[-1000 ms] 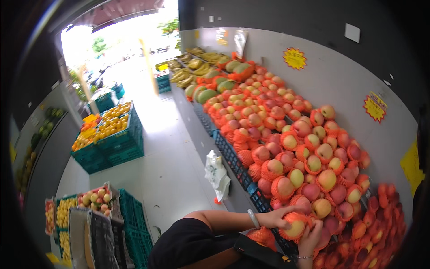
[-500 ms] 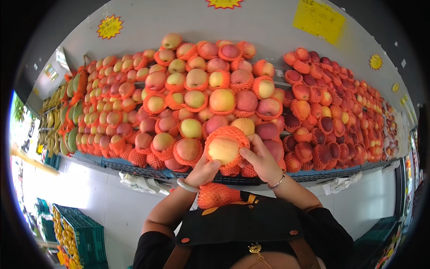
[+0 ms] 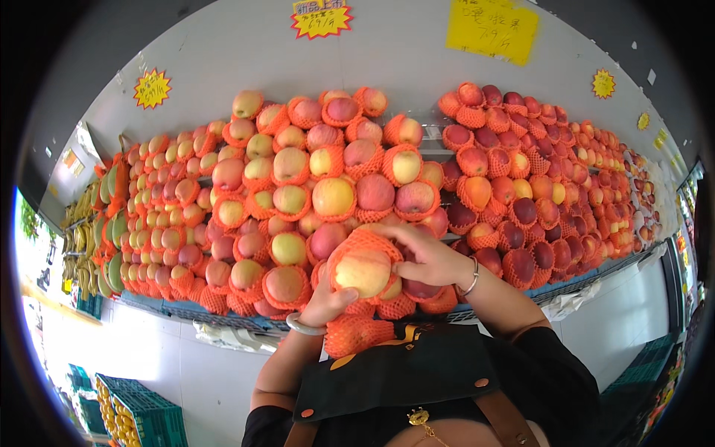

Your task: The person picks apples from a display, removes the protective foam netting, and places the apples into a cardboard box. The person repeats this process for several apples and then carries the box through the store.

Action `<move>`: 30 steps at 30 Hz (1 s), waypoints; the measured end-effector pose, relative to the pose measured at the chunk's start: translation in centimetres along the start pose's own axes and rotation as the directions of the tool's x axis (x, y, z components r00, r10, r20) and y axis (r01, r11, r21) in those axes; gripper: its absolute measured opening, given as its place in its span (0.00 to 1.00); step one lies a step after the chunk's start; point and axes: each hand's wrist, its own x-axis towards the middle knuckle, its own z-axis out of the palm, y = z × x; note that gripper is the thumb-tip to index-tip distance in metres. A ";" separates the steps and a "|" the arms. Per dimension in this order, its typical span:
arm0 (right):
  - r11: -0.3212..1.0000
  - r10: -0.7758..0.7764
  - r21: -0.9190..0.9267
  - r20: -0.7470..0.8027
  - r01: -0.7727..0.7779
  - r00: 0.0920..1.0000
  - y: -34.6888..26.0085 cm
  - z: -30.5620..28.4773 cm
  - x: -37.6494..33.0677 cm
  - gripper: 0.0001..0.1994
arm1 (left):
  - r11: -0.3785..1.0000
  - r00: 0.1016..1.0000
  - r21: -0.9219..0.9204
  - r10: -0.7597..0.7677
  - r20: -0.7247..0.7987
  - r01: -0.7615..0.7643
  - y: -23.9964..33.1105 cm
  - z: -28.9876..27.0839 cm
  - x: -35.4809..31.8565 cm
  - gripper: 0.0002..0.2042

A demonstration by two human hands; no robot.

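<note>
In front of my chest a pale yellow-pink apple (image 3: pixel 362 273) sits in an orange foam net sleeve (image 3: pixel 370 242). My left hand (image 3: pixel 325 302) grips it from the lower left, the thumb lying along its bottom edge. At the right side my right hand (image 3: pixel 430 257) holds the sleeve, its fingers over the upper rim and its thumb near the apple's right side. Part of the right fingertips is hidden behind the sleeve. Just below, a bundle of orange foam nets (image 3: pixel 357 335) pokes out of the top of my dark apron (image 3: pixel 395 374).
Ahead rises a sloped display of netted apples (image 3: pixel 333 197). Darker red fruit (image 3: pixel 512 235) fills its right part. Green oblong fruit (image 3: pixel 112 231) and bananas (image 3: pixel 82 242) lie far left. A green crate (image 3: pixel 145 410) of yellow fruit stands on the floor, lower left. Yellow signs (image 3: pixel 493 30) hang behind.
The view has shifted, so the display appears further left and lower. My right hand has moved up along the sleeve with its fingers more stretched; my left hand still holds the apple.
</note>
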 end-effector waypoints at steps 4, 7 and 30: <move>0.991 -0.019 0.133 0.184 -0.006 0.983 0.2 -1.7 1.5 0.22 | 0.998 1.000 0.059 0.003 0.024 -0.004 0.7 0.3 0.5 0.39; 0.995 0.025 0.095 0.098 -0.035 0.995 0.9 -1.3 2.7 0.14 | 0.990 0.998 0.131 -0.058 0.039 0.052 1.4 0.7 0.9 0.42; 0.876 0.078 -0.449 -0.235 -0.180 0.969 4.5 -14.5 16.7 0.38 | 0.934 0.912 0.200 -0.338 0.234 0.295 0.3 -0.2 0.4 0.27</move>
